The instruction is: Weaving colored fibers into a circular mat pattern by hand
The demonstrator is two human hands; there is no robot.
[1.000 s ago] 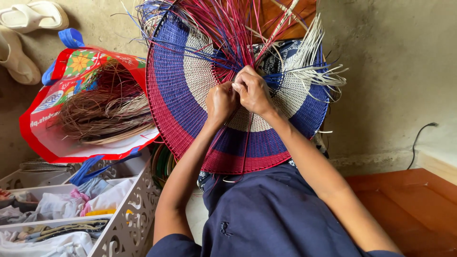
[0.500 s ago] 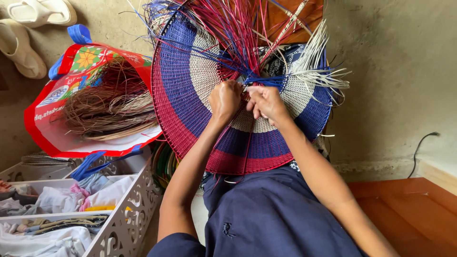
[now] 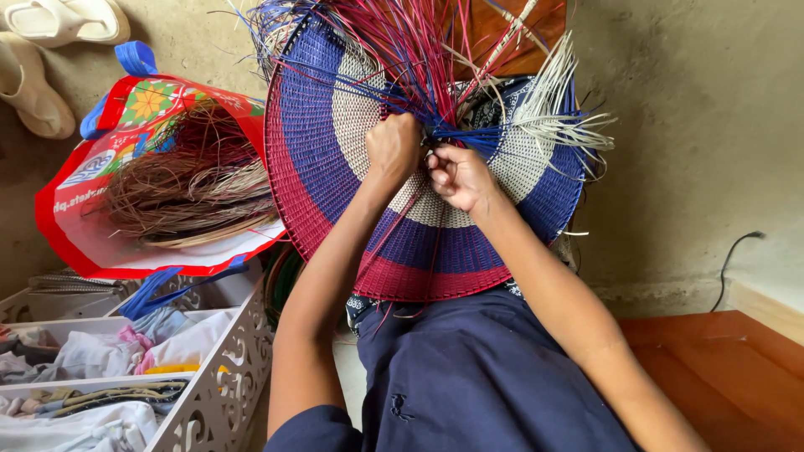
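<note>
One round woven mat [image 3: 335, 159], one red shopping bag [image 3: 92, 201] of straw, two pale sandals [image 3: 33, 92], one white carved rack [image 3: 218, 377] of clothes, two hands [image 3: 392, 146].

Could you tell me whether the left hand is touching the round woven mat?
Touching: in the head view the left hand, closed in a fist, presses against the round woven mat at its pale centre.

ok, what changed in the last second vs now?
The right hand came off the left hand and shifted right; both now pinch strands at the centre of the round woven mat, closed as before. The mat stays propped on the lap, and the red bag of fibres and the white organiser are in place.
</note>
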